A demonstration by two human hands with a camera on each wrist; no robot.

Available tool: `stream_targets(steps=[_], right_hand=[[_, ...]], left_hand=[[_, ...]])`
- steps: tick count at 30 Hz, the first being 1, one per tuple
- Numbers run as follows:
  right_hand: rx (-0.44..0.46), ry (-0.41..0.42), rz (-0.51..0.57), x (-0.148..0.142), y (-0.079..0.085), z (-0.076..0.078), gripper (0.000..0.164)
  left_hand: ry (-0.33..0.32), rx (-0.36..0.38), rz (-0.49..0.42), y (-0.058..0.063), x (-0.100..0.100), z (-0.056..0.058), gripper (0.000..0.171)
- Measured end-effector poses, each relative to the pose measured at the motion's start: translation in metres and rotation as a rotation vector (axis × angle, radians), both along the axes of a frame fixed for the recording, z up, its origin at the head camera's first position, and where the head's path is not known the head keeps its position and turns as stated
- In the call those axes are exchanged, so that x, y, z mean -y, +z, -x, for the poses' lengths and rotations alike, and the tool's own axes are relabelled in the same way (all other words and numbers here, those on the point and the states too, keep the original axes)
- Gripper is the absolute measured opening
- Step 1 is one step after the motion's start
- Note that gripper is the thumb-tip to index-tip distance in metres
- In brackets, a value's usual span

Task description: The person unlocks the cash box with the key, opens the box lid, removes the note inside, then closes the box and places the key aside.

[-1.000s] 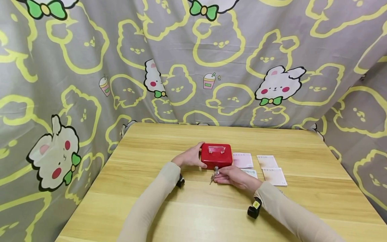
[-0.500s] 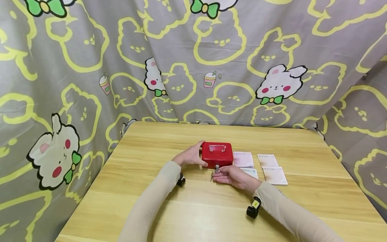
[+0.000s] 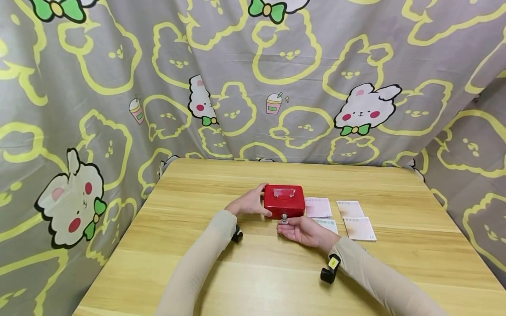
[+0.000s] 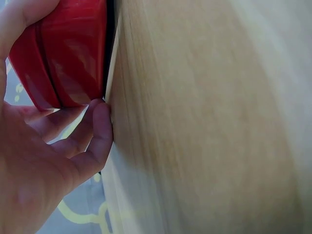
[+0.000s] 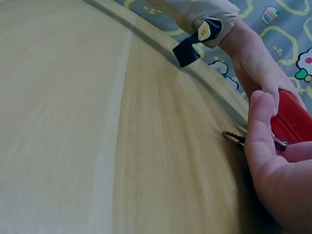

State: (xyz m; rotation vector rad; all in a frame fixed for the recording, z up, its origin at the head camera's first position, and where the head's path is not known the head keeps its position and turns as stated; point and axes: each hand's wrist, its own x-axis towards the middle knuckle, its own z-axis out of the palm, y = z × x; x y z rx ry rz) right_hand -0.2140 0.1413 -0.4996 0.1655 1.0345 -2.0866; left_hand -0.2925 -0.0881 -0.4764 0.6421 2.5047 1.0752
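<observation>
A small red cash box (image 3: 284, 202) with a wire handle on its lid stands closed on the table. My left hand (image 3: 249, 202) grips its left side, thumb at the front corner and the other fingers behind. In the left wrist view, the fingers of that left hand (image 4: 44, 161) curl along the box's side and lower edge. At the front lock, my right hand (image 3: 304, 231) pinches a key (image 3: 284, 221). Another key on the ring (image 5: 235, 137) shows past the right hand's fingers (image 5: 261, 131) in the right wrist view. The fingers partly hide the lock.
Pink printed notes (image 3: 318, 207) and a greenish one (image 3: 327, 225) lie right of the box. Two more stacks of brownish-pink notes, an upper one (image 3: 349, 209) and a lower one (image 3: 359, 229), lie farther right. A patterned curtain (image 3: 237, 109) hangs behind the wooden table (image 3: 189, 188).
My right hand has turned slightly at the lock, and the hanging key has swung behind its fingers. The left hand keeps its grip and the box stays in place.
</observation>
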Motion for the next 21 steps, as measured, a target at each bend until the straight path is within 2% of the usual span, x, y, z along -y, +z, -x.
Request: stream_targets(steps=[12, 21], right_hand=[[0.058, 0.040, 0.090, 0.0009, -0.0006, 0.0014, 0.043], [0.052, 0.066, 0.117, 0.0029, 0.0001, 0.0005, 0.032]], left_hand=[[0.003, 0.017, -0.014, 0.0003, -0.0003, -0.0003, 0.109], [0.003, 0.036, -0.029, -0.0001, 0.0004, 0.0006, 0.106]])
